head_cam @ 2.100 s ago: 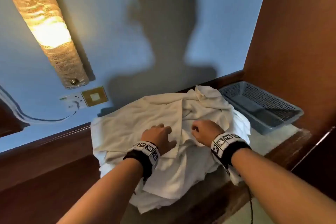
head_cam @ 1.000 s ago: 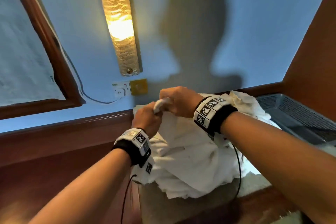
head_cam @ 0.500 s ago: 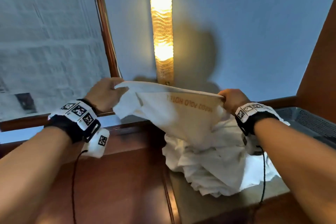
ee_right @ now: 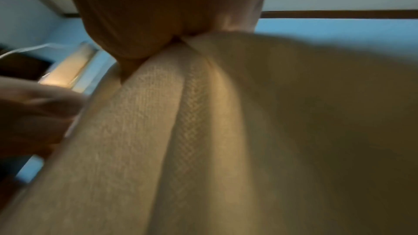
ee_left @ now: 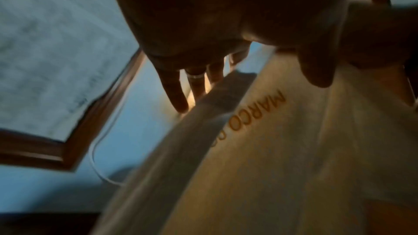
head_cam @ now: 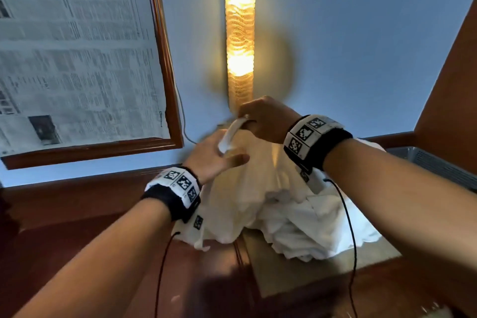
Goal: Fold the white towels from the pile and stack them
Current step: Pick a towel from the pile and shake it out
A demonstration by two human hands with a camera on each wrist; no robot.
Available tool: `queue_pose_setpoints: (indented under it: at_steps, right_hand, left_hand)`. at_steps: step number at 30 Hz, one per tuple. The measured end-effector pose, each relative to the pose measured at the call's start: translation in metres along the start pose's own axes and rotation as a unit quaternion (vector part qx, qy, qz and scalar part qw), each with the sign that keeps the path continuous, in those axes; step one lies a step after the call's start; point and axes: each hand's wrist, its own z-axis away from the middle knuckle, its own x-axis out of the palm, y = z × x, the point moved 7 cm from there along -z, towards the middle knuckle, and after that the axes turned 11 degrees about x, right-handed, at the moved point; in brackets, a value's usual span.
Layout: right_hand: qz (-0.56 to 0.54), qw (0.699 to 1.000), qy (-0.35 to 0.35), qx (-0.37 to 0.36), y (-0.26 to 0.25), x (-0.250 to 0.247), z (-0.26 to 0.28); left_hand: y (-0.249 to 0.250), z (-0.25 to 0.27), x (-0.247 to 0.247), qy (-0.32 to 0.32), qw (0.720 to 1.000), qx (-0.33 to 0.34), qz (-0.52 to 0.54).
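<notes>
— Right hand has a pinching grip on the hem of the towel, lifted above the pile on the worktop. Left hand lies flat against the cloth, fingers straight.

— I'd match corners squarely before creasing. Room?

— Basket crowds the right, wall lamp stands close behind; open space lies leftward.

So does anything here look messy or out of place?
Only the crumpled pile of white cloth towels: it spills over the front edge of the pale countertop instead of lying flat. The right hand pinches one white lettered towel up above it, the left hand open against it. Nothing looks damaged.
</notes>
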Motion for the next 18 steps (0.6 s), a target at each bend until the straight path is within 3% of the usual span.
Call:
queue_pose_setpoints:
  at_steps: [4,8,13,18]
  right_hand:
    - [0.077,0.996,-0.037,-0.013,0.003,0.011,0.019]
    - [0.144,0.984,-0.097,0.036,0.046,0.022,0.032]
    - [0.154,0.974,-0.051,0.156,0.109,0.026,0.04]
    - [0.004,0.961,0.029,0.274,0.152,0.015,0.05]
  left_hand:
    - [0.003,-0.007,0.016,0.044,0.998,0.03,-0.045]
    - [0.001,-0.005,-0.014,-0.02,0.996,0.078,-0.049]
    - [-0.006,0.0,-0.06,-0.025,0.992,0.077,-0.097]
    - [-0.032,0.026,-0.091,0.004,0.991,0.018,-0.13]
